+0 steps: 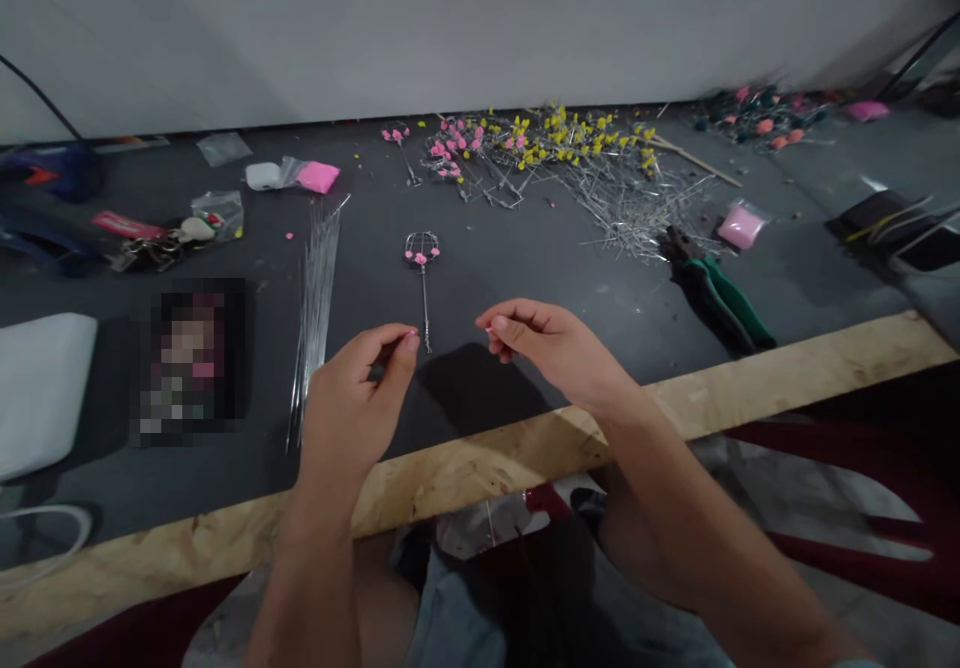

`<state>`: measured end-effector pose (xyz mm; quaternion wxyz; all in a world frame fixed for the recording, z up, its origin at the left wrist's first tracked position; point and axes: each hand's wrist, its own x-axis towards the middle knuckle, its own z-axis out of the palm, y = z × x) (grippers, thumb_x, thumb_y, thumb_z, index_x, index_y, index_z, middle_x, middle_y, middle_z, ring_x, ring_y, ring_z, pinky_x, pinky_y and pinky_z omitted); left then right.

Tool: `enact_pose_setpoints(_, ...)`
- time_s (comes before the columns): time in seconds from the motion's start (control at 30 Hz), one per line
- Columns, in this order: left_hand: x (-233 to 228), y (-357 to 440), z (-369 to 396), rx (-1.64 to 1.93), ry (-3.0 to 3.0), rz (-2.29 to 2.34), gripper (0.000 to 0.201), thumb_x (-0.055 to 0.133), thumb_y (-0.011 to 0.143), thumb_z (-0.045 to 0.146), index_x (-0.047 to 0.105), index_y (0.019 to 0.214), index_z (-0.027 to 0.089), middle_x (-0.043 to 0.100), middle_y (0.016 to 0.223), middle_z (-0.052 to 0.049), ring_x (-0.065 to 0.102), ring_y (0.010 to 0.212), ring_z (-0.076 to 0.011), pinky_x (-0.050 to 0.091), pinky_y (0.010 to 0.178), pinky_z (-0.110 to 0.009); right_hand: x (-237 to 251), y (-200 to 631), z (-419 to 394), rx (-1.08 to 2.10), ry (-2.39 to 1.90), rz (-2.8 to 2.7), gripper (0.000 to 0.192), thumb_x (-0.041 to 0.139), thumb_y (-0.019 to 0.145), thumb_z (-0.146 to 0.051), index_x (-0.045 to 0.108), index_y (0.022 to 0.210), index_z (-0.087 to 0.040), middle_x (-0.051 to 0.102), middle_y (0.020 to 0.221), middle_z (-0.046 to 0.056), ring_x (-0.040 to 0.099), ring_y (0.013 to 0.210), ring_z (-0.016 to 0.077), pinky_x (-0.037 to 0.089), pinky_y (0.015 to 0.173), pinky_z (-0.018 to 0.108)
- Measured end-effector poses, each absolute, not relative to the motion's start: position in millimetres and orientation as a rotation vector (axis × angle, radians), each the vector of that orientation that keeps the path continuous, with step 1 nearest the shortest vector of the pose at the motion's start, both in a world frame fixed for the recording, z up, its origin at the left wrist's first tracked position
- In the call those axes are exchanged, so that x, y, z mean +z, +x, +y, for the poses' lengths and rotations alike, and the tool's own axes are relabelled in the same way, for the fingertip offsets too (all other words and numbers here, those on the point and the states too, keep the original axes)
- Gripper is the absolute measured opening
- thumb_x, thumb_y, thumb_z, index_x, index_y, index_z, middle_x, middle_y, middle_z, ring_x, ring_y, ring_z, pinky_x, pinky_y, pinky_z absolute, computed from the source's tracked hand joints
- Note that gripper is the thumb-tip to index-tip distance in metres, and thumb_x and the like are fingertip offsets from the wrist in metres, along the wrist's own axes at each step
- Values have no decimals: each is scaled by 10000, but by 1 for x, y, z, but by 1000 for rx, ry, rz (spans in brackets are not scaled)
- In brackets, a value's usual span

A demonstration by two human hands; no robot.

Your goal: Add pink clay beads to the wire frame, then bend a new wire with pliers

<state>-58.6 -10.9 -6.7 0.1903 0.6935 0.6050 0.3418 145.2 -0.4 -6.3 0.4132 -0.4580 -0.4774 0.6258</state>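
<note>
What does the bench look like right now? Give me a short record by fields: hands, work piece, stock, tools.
left hand: fingertips pinched, held above the dark table
right hand: fingertips pinched on something tiny; too small to tell what
work piece: wire stem with pink beads, lying just beyond the hands
stock: bundle of straight wires to the left; pile of beaded stems at the back
tools: green-handled pliers to the right
front edge: wooden strip

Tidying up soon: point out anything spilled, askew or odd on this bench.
Small pink and yellow bits lie scattered loose on the dark tabletop, away from the bags. The wire pile sprawls in a tangle beside the green-handled pliers. Nothing looks broken.
</note>
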Motion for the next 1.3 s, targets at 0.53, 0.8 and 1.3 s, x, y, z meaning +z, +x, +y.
enact_pose_setpoints(0.53, -26, -64, 11, 658, 2033, 1606, 164, 536, 836, 360, 646, 830, 239, 699, 715, -8, 636, 620, -163, 435, 528, -255, -16, 160, 6, 1552, -1227, -1148, 198, 653, 755, -353, 596, 802, -170, 639, 691, 8, 609, 623, 113, 431, 488, 222)
enact_pose_setpoints(0.8, -24, -62, 13, 643, 1863, 1667, 211, 445, 878, 343, 609, 938, 224, 700, 814, -10, 632, 648, -141, 463, 623, -265, -18, 158, 7, 1537, -1231, -1164, 158, 561, 825, -320, 560, 895, -178, 671, 833, 43, 637, 707, 122, 482, 541, 233)
enact_pose_setpoints(1.3, -27, -61, 14, 729, 1727, 1771, 227, 550, 800, 396, 626, 904, 210, 675, 787, -16, 616, 674, -145, 483, 653, -269, -19, 157, 5, 1473, -1184, -1196, 150, 636, 765, -318, 604, 828, -185, 632, 759, 6, 602, 698, 110, 496, 609, 246)
